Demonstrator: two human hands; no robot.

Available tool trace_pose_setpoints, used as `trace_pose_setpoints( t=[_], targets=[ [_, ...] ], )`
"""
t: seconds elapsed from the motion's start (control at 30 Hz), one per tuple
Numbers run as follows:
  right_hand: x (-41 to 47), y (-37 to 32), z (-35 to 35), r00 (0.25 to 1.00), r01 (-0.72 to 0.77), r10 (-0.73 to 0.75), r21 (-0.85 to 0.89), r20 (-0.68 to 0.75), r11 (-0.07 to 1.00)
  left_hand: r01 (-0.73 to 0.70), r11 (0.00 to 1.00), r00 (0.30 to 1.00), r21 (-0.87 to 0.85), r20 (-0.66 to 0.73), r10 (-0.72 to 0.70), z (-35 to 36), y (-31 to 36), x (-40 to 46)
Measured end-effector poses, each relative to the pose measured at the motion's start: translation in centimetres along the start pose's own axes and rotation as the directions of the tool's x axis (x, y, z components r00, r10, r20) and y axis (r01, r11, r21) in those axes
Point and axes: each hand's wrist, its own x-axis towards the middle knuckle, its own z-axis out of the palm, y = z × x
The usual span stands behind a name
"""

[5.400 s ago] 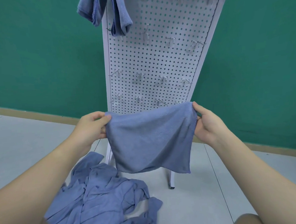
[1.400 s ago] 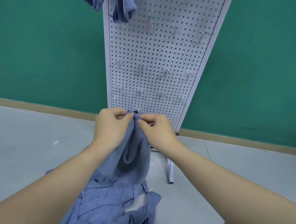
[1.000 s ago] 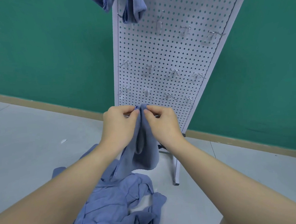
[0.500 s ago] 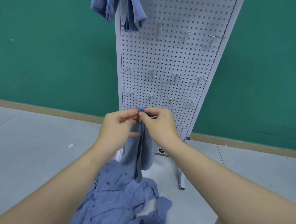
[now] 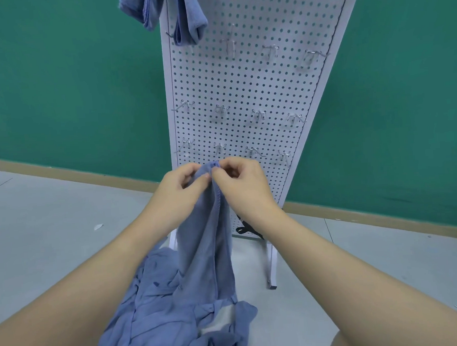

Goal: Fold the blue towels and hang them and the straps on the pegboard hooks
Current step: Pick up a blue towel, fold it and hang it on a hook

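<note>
A blue towel point(image 5: 205, 243) hangs folded in half lengthwise in front of the white pegboard point(image 5: 243, 91). My left hand point(image 5: 180, 191) and my right hand point(image 5: 244, 185) pinch its top corners together, thumbs and fingertips almost touching. The towel's lower end reaches the pile of blue towels and straps point(image 5: 172, 315) on the floor. Two folded blue towels point(image 5: 185, 17) hang from hooks at the board's top left. Several bare metal hooks point(image 5: 221, 110) stick out in rows across the board.
The pegboard stands on white legs point(image 5: 271, 272) on a grey floor, against a green wall point(image 5: 56, 89). A black strap point(image 5: 247, 229) shows at the board's foot. A small white scrap point(image 5: 98, 226) lies on the floor to the left.
The towel was spread wide between my hands earlier; my hands have come together so the towel is folded in half and hangs narrow. The view has shifted slightly.
</note>
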Motion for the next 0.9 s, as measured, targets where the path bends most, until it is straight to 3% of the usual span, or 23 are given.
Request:
trace_pose_setpoints(
  t=[0.37,0.53,0.77,0.9],
  targets=[
    [-0.6,0.5,-1.9,0.981,-0.19,0.179,0.167,0.078,0.967,-0.074,0.986,0.995,0.148,-0.057,0.084,0.7,0.2,-0.2],
    [-0.3,0.5,-3.1,0.98,-0.192,0.179,0.187,0.084,0.963,-0.084,0.987,0.996,0.137,-0.003,0.085,0.5,0.0,-0.1],
    [0.4,0.8,-5.5,0.978,-0.206,0.21,0.182,-0.002,0.962,-0.12,0.918,0.981,0.377,0.186,0.052,-0.4,-0.7,-0.4],
    [0.7,1.5,-6.6,0.97,-0.245,0.244,0.136,0.025,0.96,-0.141,0.889,0.983,0.436,0.165,0.075,-0.7,-0.8,-0.5]
  ],
)
